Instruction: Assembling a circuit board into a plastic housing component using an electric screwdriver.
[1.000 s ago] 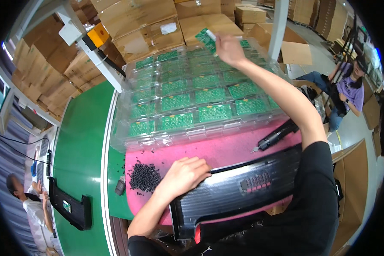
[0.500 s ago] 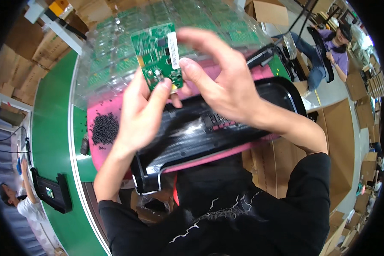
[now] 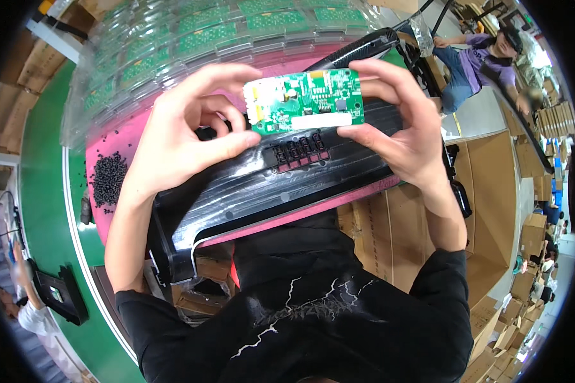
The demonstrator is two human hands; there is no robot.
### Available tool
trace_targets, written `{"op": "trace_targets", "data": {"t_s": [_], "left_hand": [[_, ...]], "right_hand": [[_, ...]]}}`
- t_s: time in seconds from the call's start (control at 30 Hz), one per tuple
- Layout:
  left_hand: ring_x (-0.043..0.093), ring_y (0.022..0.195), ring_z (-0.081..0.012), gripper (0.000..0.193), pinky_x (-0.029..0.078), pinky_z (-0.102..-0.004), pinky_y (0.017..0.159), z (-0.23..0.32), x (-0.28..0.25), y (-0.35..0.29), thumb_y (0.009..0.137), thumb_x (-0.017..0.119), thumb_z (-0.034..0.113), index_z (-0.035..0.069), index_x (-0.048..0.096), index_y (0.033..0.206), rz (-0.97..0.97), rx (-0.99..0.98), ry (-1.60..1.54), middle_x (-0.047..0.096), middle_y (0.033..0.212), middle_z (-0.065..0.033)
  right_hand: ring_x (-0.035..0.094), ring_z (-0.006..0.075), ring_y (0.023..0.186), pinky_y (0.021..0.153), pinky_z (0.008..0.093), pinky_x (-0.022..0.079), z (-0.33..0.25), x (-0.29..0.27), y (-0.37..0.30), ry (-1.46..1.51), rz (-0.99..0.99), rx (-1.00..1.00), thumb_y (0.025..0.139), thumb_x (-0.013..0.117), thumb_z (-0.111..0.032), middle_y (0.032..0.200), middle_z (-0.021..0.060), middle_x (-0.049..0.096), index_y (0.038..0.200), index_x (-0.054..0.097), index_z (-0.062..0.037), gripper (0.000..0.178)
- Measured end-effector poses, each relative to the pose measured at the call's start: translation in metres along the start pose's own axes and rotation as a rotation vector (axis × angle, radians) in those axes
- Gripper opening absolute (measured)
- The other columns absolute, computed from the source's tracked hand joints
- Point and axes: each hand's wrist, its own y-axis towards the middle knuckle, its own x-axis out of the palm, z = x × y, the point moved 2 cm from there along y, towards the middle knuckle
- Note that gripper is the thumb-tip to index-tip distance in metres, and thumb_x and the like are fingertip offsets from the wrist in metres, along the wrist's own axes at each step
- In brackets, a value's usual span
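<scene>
Between my two hands a green circuit board (image 3: 306, 99) is held level by its short ends, its component side showing, with white connectors at the left end and a white label along the near edge. My left hand (image 3: 185, 127) pinches the left end with thumb and fingers. The right end is gripped by my right hand (image 3: 406, 121) the same way. Below the board lies a long black plastic housing (image 3: 255, 198) with a row of small slotted openings (image 3: 300, 153) near its middle. It rests on a pink mat (image 3: 108, 223).
Clear trays of green boards (image 3: 204, 32) fill the far side. A pile of small black screws (image 3: 110, 179) lies left on the mat. Open cardboard boxes (image 3: 485, 191) stand at right. One person works at the left bench (image 3: 57, 210); another sits far right with a black part.
The board has turned from upright to lengthwise and come nearer the housing's middle. My right hand, earlier beside it, now grips its right end; my left hand has shifted to the left end.
</scene>
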Motion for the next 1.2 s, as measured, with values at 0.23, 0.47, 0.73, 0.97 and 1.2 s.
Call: {"op": "trace_targets", "data": {"t_s": [0.23, 0.47, 0.73, 0.97, 1.2], "left_hand": [[0.059, 0.07, -0.0103, 0.056, 0.049, -0.0233, 0.059, -0.022, 0.014, 0.002, 0.071, 0.083, 0.008, 0.003, 0.062, 0.123, -0.095, -0.016, 0.39, 0.064, 0.09, -0.0049], [0.053, 0.05, -0.0135, 0.053, 0.042, -0.0281, 0.049, -0.037, 0.025, -0.003, 0.07, 0.084, 0.012, 0.003, 0.056, 0.114, -0.282, -0.197, 0.583, 0.054, 0.062, -0.0046], [0.057, 0.054, -0.0276, 0.051, 0.044, -0.0404, 0.055, -0.034, 0.028, 0.002, 0.072, 0.081, 0.017, 0.003, 0.052, 0.111, -0.341, -0.293, 0.635, 0.052, 0.058, -0.0095], [0.052, 0.052, -0.0199, 0.054, 0.042, -0.0327, 0.052, -0.036, 0.026, 0.001, 0.069, 0.083, 0.012, 0.003, 0.054, 0.114, -0.339, -0.297, 0.618, 0.047, 0.06, -0.0056], [0.055, 0.054, -0.0224, 0.053, 0.042, -0.0353, 0.054, -0.039, 0.025, -0.002, 0.072, 0.082, 0.015, 0.004, 0.053, 0.115, -0.327, -0.277, 0.642, 0.048, 0.061, -0.0062]], "right_hand": [[0.059, 0.0293, 0.114, 0.101, 0.0394, 0.045, 0.036, 0.027, -0.034, 0.118, -0.096, 0.237, 0.072, 0.083, -0.011, 0.12, 0.014, 0.061, 0.125, 0.057, -0.0038, 0.06], [0.049, 0.0326, 0.124, 0.106, 0.0428, 0.04, 0.049, 0.039, -0.04, 0.038, -0.234, 0.197, 0.066, 0.084, -0.013, 0.128, 0.0098, 0.059, 0.116, 0.061, -0.0048, 0.055], [0.047, 0.0318, 0.125, 0.107, 0.0425, 0.04, 0.048, 0.04, -0.041, -0.007, -0.265, 0.224, 0.067, 0.085, -0.013, 0.13, 0.0081, 0.056, 0.117, 0.062, -0.0066, 0.055], [0.047, 0.0317, 0.123, 0.106, 0.0419, 0.04, 0.048, 0.04, -0.041, -0.041, -0.269, 0.219, 0.066, 0.085, -0.012, 0.129, 0.0083, 0.056, 0.117, 0.062, -0.0069, 0.056], [0.049, 0.0321, 0.121, 0.104, 0.0413, 0.04, 0.046, 0.043, -0.037, -0.026, -0.281, 0.205, 0.065, 0.085, -0.01, 0.128, 0.0095, 0.057, 0.116, 0.062, -0.0058, 0.055]]}}
